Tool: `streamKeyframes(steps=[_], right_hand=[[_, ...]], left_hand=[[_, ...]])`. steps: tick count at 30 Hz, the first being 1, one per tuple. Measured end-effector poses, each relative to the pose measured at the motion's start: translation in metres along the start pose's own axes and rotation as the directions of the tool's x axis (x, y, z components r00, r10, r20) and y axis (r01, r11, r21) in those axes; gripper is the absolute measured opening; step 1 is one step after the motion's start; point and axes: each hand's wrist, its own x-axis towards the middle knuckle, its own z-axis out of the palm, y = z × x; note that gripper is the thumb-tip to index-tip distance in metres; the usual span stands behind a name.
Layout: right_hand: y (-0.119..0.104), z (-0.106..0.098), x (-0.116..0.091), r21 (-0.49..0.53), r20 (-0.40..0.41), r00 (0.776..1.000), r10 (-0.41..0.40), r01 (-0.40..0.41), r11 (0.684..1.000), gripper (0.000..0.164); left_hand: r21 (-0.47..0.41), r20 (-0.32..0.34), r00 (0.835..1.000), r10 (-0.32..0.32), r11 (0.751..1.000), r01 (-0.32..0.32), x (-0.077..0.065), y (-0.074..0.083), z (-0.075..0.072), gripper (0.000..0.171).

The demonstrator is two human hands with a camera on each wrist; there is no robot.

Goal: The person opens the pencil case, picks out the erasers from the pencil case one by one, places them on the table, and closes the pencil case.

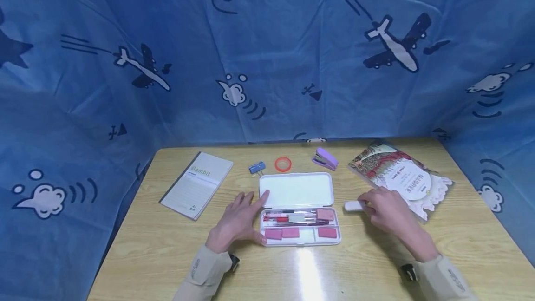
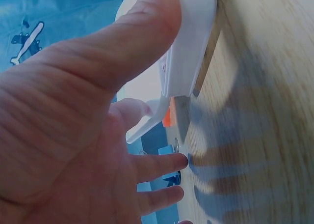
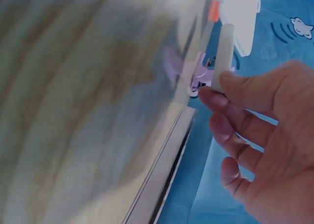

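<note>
An open white pencil case (image 1: 296,243) lies on the table, its lid (image 1: 296,189) folded back. Inside are several pens (image 1: 294,223) and several pink eraser-like blocks (image 1: 327,232). At its left side my left hand (image 1: 239,219) is spread. The thumb (image 2: 147,25) touches the case's near left corner and the index finger lies at the lid's left edge; the other fingers extend straight. To the right of the case, my right hand (image 1: 386,210) pinches a plain white bar (image 1: 354,206) by one end between thumb and index finger. In the right wrist view the white bar (image 3: 224,54) points upward.
A notebook (image 1: 196,185) lies at the left. Behind the case are a blue binder clip (image 1: 257,167), a red tape roll (image 1: 283,157) and a purple stapler (image 1: 325,159). A printed packet (image 1: 401,178) lies beyond my right hand. Blue patterned cloth (image 1: 267,59) hangs behind the table.
</note>
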Motion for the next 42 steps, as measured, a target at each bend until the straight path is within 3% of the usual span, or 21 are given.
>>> streamKeyframes(steps=[20, 32, 38, 42], right_hand=[[0.004, 0.008, -0.005, 0.020, 0.099, 0.994, 0.046, -0.048, 0.999, 0.024], [0.003, 0.009, -0.005, 0.033, 0.080, 0.996, 0.029, -0.032, 0.999, 0.026], [-0.026, 0.004, 0.011, 0.030, -0.039, 0.998, -0.056, 0.057, 0.998, 0.027], [-0.061, 0.008, 0.026, 0.063, -0.029, 0.992, -0.125, 0.127, 0.990, 0.021]], left_hand=[[0.017, -0.012, 1.000, 0.013, 1.000, -0.012, 0.000, 0.000, -0.001, 0.131], [0.001, -0.012, 1.000, 0.017, 1.000, -0.017, -0.002, 0.000, -0.001, 0.131], [0.012, -0.005, 1.000, 0.006, 1.000, -0.006, -0.001, -0.001, -0.001, 0.131], [0.002, -0.009, 1.000, 0.017, 1.000, -0.017, -0.001, -0.001, -0.001, 0.131]])
